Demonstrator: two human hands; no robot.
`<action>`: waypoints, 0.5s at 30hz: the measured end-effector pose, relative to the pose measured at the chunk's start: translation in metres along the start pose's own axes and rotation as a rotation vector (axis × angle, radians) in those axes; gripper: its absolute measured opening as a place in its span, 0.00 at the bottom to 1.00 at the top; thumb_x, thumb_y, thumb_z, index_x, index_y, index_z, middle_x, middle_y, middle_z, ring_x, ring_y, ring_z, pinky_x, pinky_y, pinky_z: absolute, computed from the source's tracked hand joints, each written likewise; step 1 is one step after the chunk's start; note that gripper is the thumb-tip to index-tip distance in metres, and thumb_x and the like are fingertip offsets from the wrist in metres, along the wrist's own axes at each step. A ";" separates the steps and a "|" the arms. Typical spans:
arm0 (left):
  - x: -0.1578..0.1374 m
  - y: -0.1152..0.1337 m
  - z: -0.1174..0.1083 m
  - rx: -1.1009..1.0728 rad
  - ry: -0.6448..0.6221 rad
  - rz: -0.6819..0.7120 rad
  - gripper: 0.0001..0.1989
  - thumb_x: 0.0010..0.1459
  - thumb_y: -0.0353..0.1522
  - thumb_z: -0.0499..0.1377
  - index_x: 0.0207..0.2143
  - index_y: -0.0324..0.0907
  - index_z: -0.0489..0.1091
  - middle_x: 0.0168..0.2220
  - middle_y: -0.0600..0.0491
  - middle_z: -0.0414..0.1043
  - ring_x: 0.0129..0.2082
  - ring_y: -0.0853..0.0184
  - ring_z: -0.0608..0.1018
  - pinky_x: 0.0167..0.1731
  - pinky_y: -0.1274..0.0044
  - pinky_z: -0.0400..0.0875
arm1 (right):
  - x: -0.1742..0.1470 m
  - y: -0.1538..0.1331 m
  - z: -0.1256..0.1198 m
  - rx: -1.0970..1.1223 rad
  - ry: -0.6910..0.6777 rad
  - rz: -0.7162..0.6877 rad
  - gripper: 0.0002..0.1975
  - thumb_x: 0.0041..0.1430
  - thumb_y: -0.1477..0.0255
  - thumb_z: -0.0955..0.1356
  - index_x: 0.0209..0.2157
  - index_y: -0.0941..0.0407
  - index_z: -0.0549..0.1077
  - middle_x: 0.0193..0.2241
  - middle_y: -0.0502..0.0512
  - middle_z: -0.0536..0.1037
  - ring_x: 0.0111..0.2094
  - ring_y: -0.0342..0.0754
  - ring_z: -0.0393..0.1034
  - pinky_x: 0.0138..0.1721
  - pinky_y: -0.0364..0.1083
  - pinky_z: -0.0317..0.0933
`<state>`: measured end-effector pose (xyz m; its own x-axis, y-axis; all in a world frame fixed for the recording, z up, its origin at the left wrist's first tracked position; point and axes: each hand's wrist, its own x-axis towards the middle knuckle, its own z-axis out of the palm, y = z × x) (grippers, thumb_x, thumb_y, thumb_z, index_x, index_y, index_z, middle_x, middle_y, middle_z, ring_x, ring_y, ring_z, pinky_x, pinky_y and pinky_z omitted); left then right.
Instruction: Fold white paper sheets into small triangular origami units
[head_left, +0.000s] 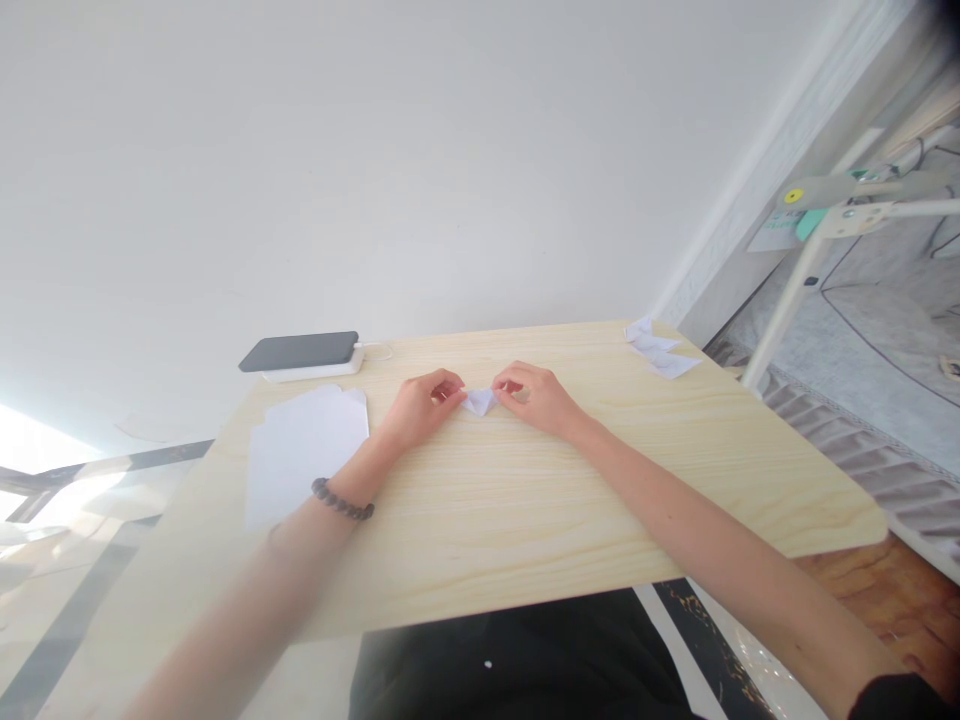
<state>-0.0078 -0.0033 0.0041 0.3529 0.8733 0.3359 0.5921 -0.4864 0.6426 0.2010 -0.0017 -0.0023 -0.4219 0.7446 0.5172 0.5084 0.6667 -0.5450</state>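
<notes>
A small folded piece of white paper (480,402), pointed toward me, is held just over the middle of the wooden table. My left hand (426,405) pinches its left corner between thumb and fingers, and a dark bead bracelet (343,500) circles that wrist. On the other side, my right hand (538,397) pinches the right corner in the same way. Loose white paper sheets (307,450) lie left of my left hand, partly covered by my forearm. Several folded paper pieces (661,350) rest at the far right corner.
The light wooden table (480,520) stands against a white wall. A dark-screened phone (300,350) lies on a white block at the back left, with a white cable (379,350) attached. Beyond the right edge rises a white metal frame (795,285).
</notes>
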 end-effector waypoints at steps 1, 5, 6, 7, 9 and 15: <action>0.000 0.000 0.000 0.014 -0.006 0.022 0.12 0.52 0.36 0.53 0.37 0.40 0.68 0.33 0.52 0.71 0.30 0.70 0.73 0.33 0.78 0.68 | 0.000 0.000 0.000 -0.009 0.004 -0.008 0.04 0.52 0.74 0.63 0.29 0.57 0.69 0.30 0.52 0.71 0.30 0.41 0.65 0.34 0.42 0.60; -0.003 0.005 0.001 0.101 -0.068 0.118 0.14 0.52 0.35 0.52 0.42 0.42 0.67 0.37 0.51 0.68 0.36 0.68 0.72 0.36 0.77 0.67 | -0.001 -0.002 0.001 -0.046 -0.023 -0.016 0.03 0.50 0.74 0.64 0.30 0.57 0.68 0.32 0.52 0.70 0.30 0.41 0.65 0.35 0.43 0.60; -0.004 0.006 0.001 0.123 -0.079 0.122 0.15 0.52 0.36 0.52 0.42 0.43 0.66 0.38 0.51 0.68 0.38 0.67 0.71 0.37 0.77 0.66 | -0.001 -0.002 0.002 -0.053 -0.033 -0.016 0.04 0.50 0.73 0.64 0.30 0.56 0.68 0.32 0.52 0.70 0.31 0.42 0.65 0.35 0.43 0.60; -0.005 0.008 0.001 0.143 -0.088 0.119 0.15 0.52 0.37 0.52 0.42 0.44 0.66 0.38 0.51 0.67 0.39 0.67 0.71 0.37 0.77 0.66 | -0.002 -0.003 0.003 -0.061 -0.044 -0.016 0.04 0.50 0.73 0.64 0.31 0.56 0.69 0.33 0.53 0.70 0.31 0.42 0.65 0.35 0.42 0.60; -0.006 0.010 0.001 0.178 -0.101 0.112 0.15 0.53 0.38 0.51 0.41 0.44 0.67 0.38 0.51 0.67 0.39 0.66 0.71 0.37 0.76 0.66 | -0.002 -0.004 0.004 -0.087 -0.063 -0.015 0.06 0.51 0.73 0.64 0.32 0.56 0.70 0.34 0.53 0.70 0.31 0.42 0.65 0.34 0.42 0.60; -0.007 0.014 0.000 0.250 -0.136 0.138 0.14 0.53 0.41 0.51 0.37 0.44 0.67 0.36 0.52 0.65 0.37 0.66 0.70 0.35 0.76 0.65 | -0.003 -0.009 0.005 -0.190 -0.087 -0.021 0.07 0.51 0.70 0.64 0.32 0.55 0.72 0.34 0.53 0.69 0.31 0.42 0.65 0.35 0.42 0.58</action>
<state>-0.0020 -0.0160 0.0103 0.5259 0.7952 0.3018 0.6859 -0.6063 0.4023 0.1940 -0.0101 -0.0027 -0.4927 0.7363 0.4638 0.6277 0.6698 -0.3966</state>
